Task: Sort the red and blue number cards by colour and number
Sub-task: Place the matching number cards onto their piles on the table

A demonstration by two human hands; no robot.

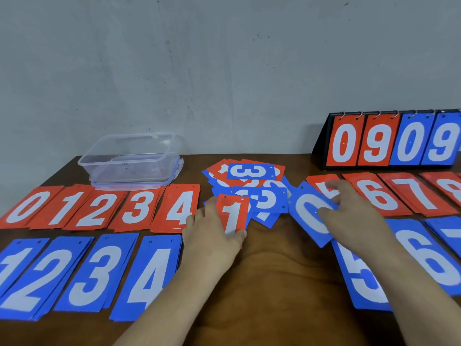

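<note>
Red 1 card [233, 213]: we see the left hand [212, 231] pinching it at the near edge of the mixed pile [252, 181], thumb along its left side and fingertips at its lower end. The right hand [349, 208] grips the tilted blue 0 card [311, 218] just right of the pile, with the thumb on its face and the fingers over its far edge.

Left of the pile:
- red stacks [139, 208], 0 to 4
- blue stacks [94, 273], 1 to 4, with the 1 cut off by the frame

Right of the pile:
- red 5 stack [321, 183], mostly hidden by the right hand
- blue 5 stack [359, 278], partly under the forearm

Most pile cards are overlapped and unreadable. Behind-left of the pile is a clear plastic box [132, 161]. Behind-right is a scoreboard [394, 141], its right end cropped.
</note>
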